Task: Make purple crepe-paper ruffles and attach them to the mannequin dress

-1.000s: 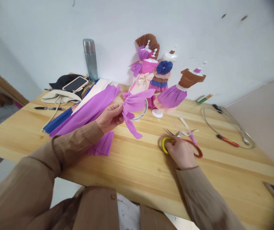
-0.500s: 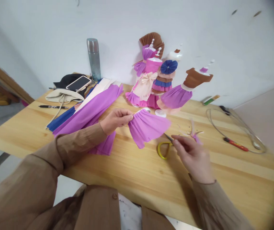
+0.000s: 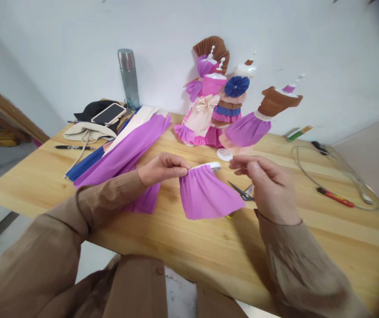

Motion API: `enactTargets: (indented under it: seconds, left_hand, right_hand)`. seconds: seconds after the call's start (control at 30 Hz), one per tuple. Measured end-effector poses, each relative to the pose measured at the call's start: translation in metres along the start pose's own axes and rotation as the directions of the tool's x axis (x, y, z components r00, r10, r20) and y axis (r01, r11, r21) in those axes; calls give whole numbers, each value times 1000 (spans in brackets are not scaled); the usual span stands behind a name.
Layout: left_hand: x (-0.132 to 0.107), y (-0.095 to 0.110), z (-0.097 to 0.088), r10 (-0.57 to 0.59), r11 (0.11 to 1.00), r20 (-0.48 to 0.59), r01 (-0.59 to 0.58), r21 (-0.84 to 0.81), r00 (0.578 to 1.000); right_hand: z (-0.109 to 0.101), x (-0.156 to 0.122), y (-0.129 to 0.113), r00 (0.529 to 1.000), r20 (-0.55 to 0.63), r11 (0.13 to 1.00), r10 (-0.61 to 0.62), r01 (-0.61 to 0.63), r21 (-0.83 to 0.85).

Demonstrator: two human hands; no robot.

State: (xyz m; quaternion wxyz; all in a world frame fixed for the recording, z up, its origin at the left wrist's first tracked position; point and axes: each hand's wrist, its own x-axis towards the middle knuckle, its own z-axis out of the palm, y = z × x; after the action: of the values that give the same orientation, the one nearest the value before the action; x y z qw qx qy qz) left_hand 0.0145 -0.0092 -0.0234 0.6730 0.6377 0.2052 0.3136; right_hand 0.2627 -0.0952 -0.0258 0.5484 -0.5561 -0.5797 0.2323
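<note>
My left hand [image 3: 162, 169] pinches the upper left corner of a small gathered purple skirt [image 3: 209, 194] of crepe-like material. A white band [image 3: 214, 166] runs along the skirt's top edge, and the skirt hangs down over the table. To its right is my right hand [image 3: 269, 185], fingers stretched loosely left and the thumb apart, with nothing visible between them. Below those fingers are scissors [image 3: 240, 191], their blades spread; a bit of yellow handle shows by the skirt's hem. The rest of the scissors is hidden. Beyond the skirt lies a white disc [image 3: 224, 154].
Several miniature dress forms in purple, pink, blue and brown stand along the wall, one with a brown top [image 3: 278, 104]. Purple strips [image 3: 123, 152], a phone [image 3: 109, 114], a pen [image 3: 73, 147] and a flask [image 3: 128, 79] are on the left. A red-handled corded tool [image 3: 335, 197] lies right.
My right hand has risen off the scissors toward the skirt's upper right. My left hand has turned the skirt slightly, so more of its white band shows.
</note>
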Motion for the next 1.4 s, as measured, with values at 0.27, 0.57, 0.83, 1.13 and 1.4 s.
enactTargets:
  seconds: [0.27, 0.57, 0.83, 1.13, 1.4]
  left_hand:
    - [4, -9, -5, -279, 900, -394, 96, -425, 876]
    - [7, -4, -9, -467, 778, -368, 177, -602, 804]
    - [5, -12, -1, -479, 724, -307, 171, -669, 822]
    - [8, -13, 3, -488, 681, -237, 197, -705, 840]
    - [4, -10, 9, -397, 739, -244, 150, -657, 885]
  right_hand:
    - [-6, -23, 35, 976, 109, 939, 189, -147, -311]
    - [-70, -64, 87, 978, 129, 335, 163, 68, -940]
    - [-67, -57, 73, 999, -23, 409, -32, -8, -912]
    - [-51, -49, 60, 937, -86, 940, 338, -332, 79]
    - [-7, -50, 25, 898, 318, 708, 304, -436, 556]
